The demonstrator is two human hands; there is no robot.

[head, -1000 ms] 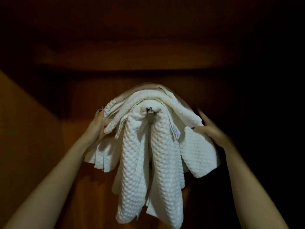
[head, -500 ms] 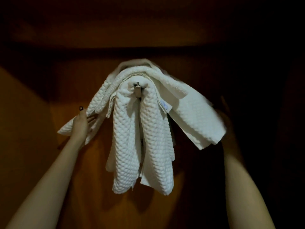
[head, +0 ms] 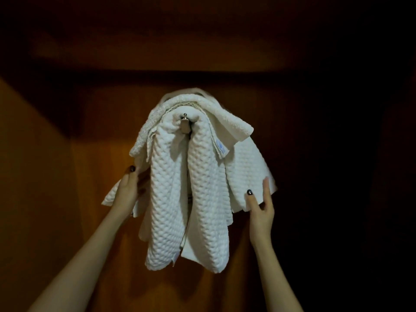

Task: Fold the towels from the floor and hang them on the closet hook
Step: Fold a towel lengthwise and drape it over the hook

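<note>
A: Towels point(head: 202, 176), where are they?

B: Bunched over the metal hook point(head: 185, 124) at the centre of the frame, against the closet's wooden back panel point(head: 90, 143). A waffle-weave towel point(head: 171, 199) hangs in front in two long lobes. A plainer terry towel point(head: 225, 122) lies over the top, and cloth sticks out at lower left and lower right.

A: And the hands?

B: The left hand point(head: 127, 190) is at the left edge of the bundle, its fingers running in behind the front lobe. It is shadowed there, so I cannot tell whether they pinch a layer. The right hand point(head: 261, 210) is at the cloth that sticks out on the right. Its fingers are straight and point up, laid against the fabric and not closed on it.

A: How will that stack handle?

B: Soft and limp, I'd judge, light apiece but bulky together. There is nothing stiff to push on, so it drapes wherever it is let go. The whole pile sits on one small hook, and an uneven tug could drag it off sideways.

A: So where to take hold?

B: Low on the hanging sides, both at once, smoothing downward. For a re-hang, I'd grip up by the fold beside the hook, where the layers gather.
</note>
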